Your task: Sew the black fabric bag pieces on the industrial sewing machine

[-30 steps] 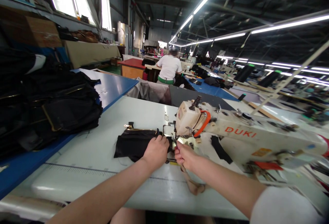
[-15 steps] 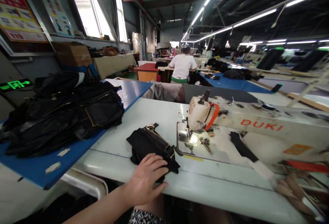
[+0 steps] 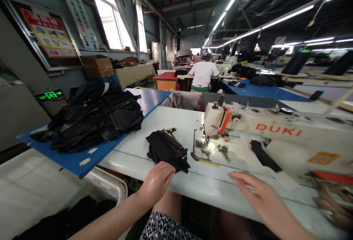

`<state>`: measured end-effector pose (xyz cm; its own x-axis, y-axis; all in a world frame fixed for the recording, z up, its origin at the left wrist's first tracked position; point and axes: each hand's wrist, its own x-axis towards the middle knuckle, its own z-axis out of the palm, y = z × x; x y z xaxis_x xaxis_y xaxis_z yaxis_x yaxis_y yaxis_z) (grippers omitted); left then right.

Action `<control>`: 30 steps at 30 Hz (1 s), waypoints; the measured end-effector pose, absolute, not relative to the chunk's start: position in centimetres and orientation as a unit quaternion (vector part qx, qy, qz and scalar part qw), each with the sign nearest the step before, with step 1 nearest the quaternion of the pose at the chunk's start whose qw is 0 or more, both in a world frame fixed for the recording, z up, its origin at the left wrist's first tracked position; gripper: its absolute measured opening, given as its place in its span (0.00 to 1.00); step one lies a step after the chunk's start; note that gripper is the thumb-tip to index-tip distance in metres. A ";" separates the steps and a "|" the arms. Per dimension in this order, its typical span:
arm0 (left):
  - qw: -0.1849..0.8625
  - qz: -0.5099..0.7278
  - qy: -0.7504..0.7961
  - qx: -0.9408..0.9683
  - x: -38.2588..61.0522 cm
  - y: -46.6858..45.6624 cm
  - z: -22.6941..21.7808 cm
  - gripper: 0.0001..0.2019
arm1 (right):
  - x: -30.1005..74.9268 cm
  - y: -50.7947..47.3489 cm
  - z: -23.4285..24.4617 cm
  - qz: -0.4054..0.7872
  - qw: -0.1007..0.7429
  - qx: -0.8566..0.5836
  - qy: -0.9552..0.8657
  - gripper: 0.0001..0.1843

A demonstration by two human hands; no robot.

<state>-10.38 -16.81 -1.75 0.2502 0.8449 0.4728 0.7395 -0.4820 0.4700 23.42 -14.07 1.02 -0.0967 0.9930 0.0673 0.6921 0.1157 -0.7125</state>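
A black zippered fabric piece (image 3: 165, 148), its zip edged in gold, lies crumpled on the pale sewing table (image 3: 132, 163), left of the needle area. At its near edge is my left hand (image 3: 159, 181), fingers bent and pressed together, tips hidden; what they pinch, if anything, does not show. My right hand (image 3: 255, 192) hovers above the table's front part, fingers stretched out and thumb apart, holding nothing. Beyond it stands a white sewing machine (image 3: 275, 126) with a lit needle plate (image 3: 209, 146). A black fabric strip (image 3: 264, 156) rests under the machine arm.
Heaped black fabric pieces (image 3: 102, 115) with gold zips cover a blue board (image 3: 64, 155) on the left. A white-edged bin (image 3: 121, 188) sits below the table's left side. Farther off, a person (image 3: 203, 74) in a white top sits facing away.
My right hand has come into view from the right. My left hand went from fingers spread over the black piece to bent fingers at its near edge. The view has turned slightly left.
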 end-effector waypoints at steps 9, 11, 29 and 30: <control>0.104 0.486 0.544 0.676 -11.0 -18.2 0.8 0.05 | 6.3 -10.6 2.1 0.331 0.289 -0.456 -0.774 0.05; 0.106 0.502 0.541 0.667 -10.9 -18.6 1.0 0.05 | 5.8 -9.9 1.6 0.390 0.289 -0.466 -0.740 0.04; 0.296 0.490 0.518 0.635 -12.1 -22.2 5.7 0.07 | 7.3 -15.6 7.1 0.598 0.458 -0.375 -0.540 0.15; 0.299 0.490 0.518 0.633 -12.0 -22.1 5.8 0.06 | 7.4 -15.9 7.1 0.600 0.461 -0.379 -0.532 0.15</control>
<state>-12.04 -22.14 5.84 -0.0185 0.9503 0.3107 0.3628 -0.2832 0.8878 7.38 -15.87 7.12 -0.2870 0.9573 0.0360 -0.1503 -0.0079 -0.9886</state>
